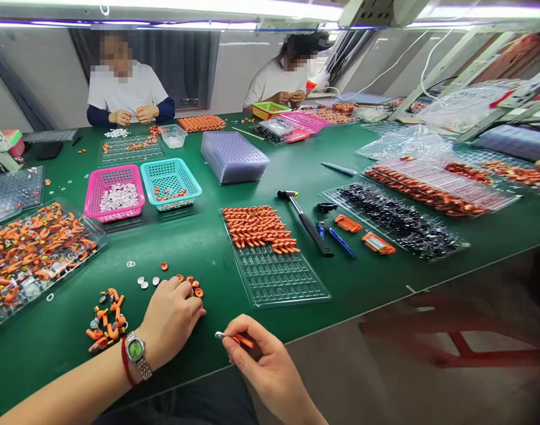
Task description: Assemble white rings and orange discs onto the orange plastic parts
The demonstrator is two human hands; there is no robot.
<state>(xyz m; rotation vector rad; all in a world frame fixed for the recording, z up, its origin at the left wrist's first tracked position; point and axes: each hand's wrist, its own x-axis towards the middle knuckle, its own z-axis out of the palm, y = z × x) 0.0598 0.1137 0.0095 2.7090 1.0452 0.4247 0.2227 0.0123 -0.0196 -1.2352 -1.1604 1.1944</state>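
Observation:
My left hand (174, 310), with a watch (136, 349) on its wrist, reaches down at several small orange caps (199, 292). Its fingers are bent and close together, the fingertips hidden beneath the hand. Near the table's front edge, my right hand (267, 363) pinches a small orange part with a silver end (243, 339) between thumb and forefinger. White caps (156, 281) lie just beyond my left hand. To its left is a loose pile of orange-and-grey parts (108, 319). A clear tray (282, 280) ahead of my right hand holds rows of orange pieces (256, 227) in its far half.
Pink (90, 200) and turquoise (194, 192) baskets stand beyond, beside stacked clear trays (234, 156). A hammer (311, 230), a blue pen (342, 242) and a tray of black parts (398, 218) lie right. A heaped tray (35, 254) fills the left. Two people (128, 94) sit opposite.

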